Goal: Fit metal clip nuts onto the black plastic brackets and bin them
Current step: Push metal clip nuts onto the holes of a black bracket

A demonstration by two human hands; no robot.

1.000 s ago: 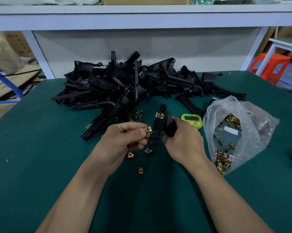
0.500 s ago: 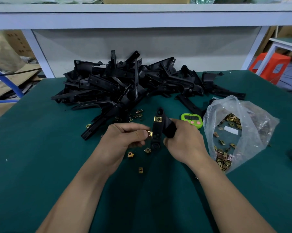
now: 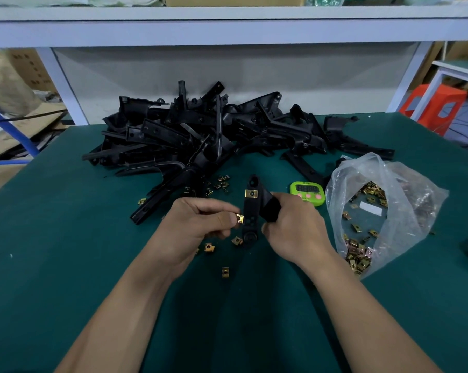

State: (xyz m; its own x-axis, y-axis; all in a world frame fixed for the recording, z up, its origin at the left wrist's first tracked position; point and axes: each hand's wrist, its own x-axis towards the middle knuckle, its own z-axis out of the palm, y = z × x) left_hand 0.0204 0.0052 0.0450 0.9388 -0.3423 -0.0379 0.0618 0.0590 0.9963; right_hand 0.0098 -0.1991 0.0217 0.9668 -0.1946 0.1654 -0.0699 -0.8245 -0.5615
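Observation:
My right hand (image 3: 294, 227) grips a black plastic bracket (image 3: 250, 211) upright over the green table, its lower end close to the mat. One gold clip nut (image 3: 251, 193) sits on the bracket's upper part. My left hand (image 3: 198, 224) pinches a second clip nut (image 3: 239, 218) between thumb and forefinger, pressed against the bracket's left edge at mid-height. Loose clip nuts (image 3: 210, 248) lie on the mat below my hands. A large heap of black brackets (image 3: 200, 135) fills the back of the table.
A clear plastic bag (image 3: 383, 211) full of clip nuts lies open at the right. A green digital timer (image 3: 307, 193) stands between the bag and my right hand. More nuts (image 3: 222, 182) lie by the heap. An orange stool (image 3: 437, 109) stands beyond the table's right edge.
The bracket has sunk lower toward the mat. My left hand has brought its clip nut right up against the bracket's left edge.

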